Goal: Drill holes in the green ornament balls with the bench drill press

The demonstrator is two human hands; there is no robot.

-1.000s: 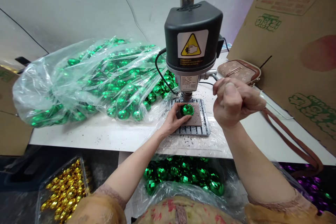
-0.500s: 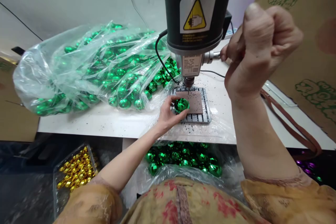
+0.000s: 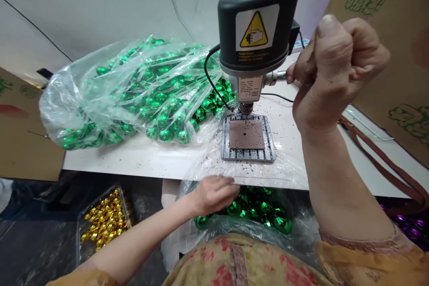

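A small black drill press (image 3: 258, 22) stands on a white table (image 3: 140, 161), its bit above a brown pad on a slotted metal base (image 3: 248, 136). My right hand (image 3: 335, 67) is raised in a fist, closed round the press's lever handle (image 3: 278, 77). My left hand (image 3: 214, 194) is below the table edge, palm down and fingers curled over the green faceted balls in an open plastic bag (image 3: 254, 210) on my lap. Whether it holds a ball is hidden. The pad is bare.
A big clear bag of green faceted balls (image 3: 134, 94) lies on the table at left. A tray of gold balls (image 3: 100, 219) sits on the floor lower left. Cardboard boxes (image 3: 395, 44) stand right, with a brown strap (image 3: 385, 161) and purple balls (image 3: 412, 228).
My left hand has carried the green ball off the pad and down to the bag under the table edge. My right hand stays up on the lever.
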